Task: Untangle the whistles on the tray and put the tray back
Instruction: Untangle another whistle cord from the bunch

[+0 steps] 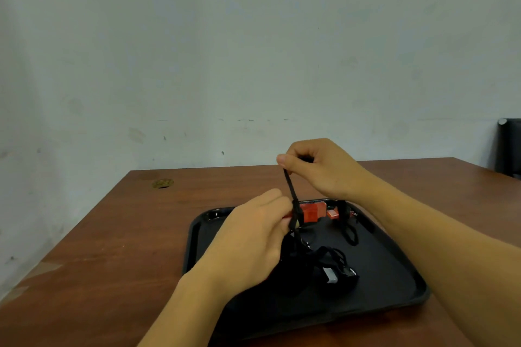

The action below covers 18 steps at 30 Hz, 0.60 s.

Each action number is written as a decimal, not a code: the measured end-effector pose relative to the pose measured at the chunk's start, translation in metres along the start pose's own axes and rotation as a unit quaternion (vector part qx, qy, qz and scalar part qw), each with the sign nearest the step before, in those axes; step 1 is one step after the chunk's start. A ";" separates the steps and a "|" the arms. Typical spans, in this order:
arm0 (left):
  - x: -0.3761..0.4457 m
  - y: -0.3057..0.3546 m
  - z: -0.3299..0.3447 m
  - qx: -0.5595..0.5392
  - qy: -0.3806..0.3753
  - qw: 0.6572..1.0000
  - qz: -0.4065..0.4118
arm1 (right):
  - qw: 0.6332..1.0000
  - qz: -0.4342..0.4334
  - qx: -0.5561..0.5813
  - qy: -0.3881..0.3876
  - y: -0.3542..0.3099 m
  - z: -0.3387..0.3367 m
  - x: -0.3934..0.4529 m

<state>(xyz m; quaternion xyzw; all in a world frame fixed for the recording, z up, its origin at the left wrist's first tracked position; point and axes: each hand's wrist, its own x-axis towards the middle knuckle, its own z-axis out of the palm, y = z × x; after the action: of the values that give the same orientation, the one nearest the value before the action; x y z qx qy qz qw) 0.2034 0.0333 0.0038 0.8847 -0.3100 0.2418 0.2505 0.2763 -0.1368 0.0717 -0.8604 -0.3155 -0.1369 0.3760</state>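
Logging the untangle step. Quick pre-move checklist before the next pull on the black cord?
1. Right hand pinches the black cord up high: ok.
2. Left hand grips the cord low, by the red plastic whistle: ok.
3. Cord taut between the hands: ok.
4. Black plastic tray lying flat on the brown wooden table: ok.
5. Black whistle free of the knot: cannot tell.
6. All cords separated: not ok, still bunched under the left hand.
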 end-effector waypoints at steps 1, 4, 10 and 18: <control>0.000 -0.001 -0.001 -0.009 0.004 1.000 -0.001 | 1.000 0.015 0.011 0.005 0.005 0.000 0.000; 0.001 -0.002 0.000 -0.056 0.007 0.998 -0.030 | 0.998 0.049 0.037 0.015 0.017 0.004 -0.005; 0.000 -0.008 0.008 -0.015 0.066 0.991 -0.116 | 0.946 0.114 0.300 0.031 0.032 -0.005 -0.018; 0.000 -0.006 0.003 -0.164 0.069 0.968 -0.175 | 0.989 0.097 0.100 -0.059 0.046 0.002 -0.039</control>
<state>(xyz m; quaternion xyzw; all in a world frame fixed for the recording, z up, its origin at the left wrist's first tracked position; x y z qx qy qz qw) 0.2082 0.0359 -0.0004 0.8531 -0.1681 0.2006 0.4514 0.2761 -0.1769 0.0262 -0.8517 -0.2642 -0.0168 0.4522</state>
